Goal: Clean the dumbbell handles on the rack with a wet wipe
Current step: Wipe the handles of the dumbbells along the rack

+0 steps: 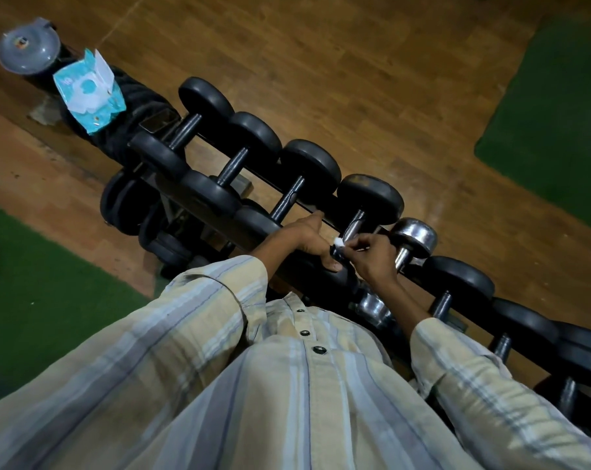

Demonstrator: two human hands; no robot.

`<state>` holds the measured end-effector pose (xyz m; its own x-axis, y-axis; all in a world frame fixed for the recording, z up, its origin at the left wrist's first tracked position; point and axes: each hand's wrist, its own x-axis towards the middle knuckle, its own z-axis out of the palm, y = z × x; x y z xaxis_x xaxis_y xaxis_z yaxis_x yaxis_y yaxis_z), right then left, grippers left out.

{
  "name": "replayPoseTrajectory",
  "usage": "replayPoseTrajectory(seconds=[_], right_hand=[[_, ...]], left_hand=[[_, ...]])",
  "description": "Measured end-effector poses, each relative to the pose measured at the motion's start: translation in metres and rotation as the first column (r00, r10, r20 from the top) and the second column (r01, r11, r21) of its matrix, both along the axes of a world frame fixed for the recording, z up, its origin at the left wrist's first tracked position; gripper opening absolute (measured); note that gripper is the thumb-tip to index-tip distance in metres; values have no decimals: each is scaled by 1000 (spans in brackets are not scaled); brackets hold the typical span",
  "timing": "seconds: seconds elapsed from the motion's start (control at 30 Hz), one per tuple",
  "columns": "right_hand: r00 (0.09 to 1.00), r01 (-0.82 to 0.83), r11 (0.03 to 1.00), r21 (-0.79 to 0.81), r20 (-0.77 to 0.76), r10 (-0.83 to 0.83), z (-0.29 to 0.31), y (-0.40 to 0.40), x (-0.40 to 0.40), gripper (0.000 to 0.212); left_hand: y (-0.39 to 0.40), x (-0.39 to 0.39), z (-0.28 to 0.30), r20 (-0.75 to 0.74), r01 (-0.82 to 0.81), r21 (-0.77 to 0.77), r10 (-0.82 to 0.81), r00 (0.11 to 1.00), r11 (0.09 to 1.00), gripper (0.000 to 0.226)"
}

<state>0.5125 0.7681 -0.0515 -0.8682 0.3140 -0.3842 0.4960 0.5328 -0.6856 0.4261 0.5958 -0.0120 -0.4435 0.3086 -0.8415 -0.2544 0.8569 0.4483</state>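
Gym floor: wood planks (321, 62), green mats either side. Dumbbell rack (199, 212) running diagonally, upper left to lower right.

Top tier: row of black dumbbells, handles lying crosswise to rack run, i.e. pointing near-to-far. Fourth dumbbell handle (353, 225), chromed, directly ahead of both hands, long axis tilted up-right away from body.

Right hand (372, 256): fingers curled, pinching small white wet wipe (339, 241) against near end of that handle. Nearer hand to work. Wipe mostly hidden in grip; extent of wrap around handle not discernible.

Left hand (304, 237): draped over near weight head, thumb curled down its front, fingers reaching fwd to rack rail. Steadying role, by appearance.

Judgement: next stroke to run along handle axis, near end toward far head (370, 198). Travel limited by heads at both ends. Lateral room tight: small chrome dumbbell (413, 237) just beside on right, third handle (287, 201) near on left.

Wipe pack (89, 91) well apart at rack's far-left end, atop dark bundle (131, 106).
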Motion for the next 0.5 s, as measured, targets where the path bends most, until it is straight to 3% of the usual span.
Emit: replayPoseTrajectory(seconds=[0.1,0.17,0.2,0.27,0.33,0.5], right_hand=[[968,248,962,-115,62,-242,-12,0,-8,17],[887,462,862,-211,84,-455,-12,-3,-20,15],[823,564,769,-301,127,-554,-7,-5,-29,16],[651,740,486,-465,314,-691,-8,-1,-50,21],[557,802,270,-533,503,-661,-14,5,-63,8],[551,773,-15,-634,683,-479,-16,4,-53,31]], left_hand=[[0,1,-3,10,-11,6,11,1000,1000,160],[-1,2,-11,3,-28,12,28,1000,1000,161],[-2,2,-13,0,-31,17,31,1000,999,161],[-3,2,-13,-4,-32,27,32,999,999,161],[-3,3,-10,-16,-32,29,32,999,999,162],[-4,7,-4,-30,-61,29,62,998,998,147]])
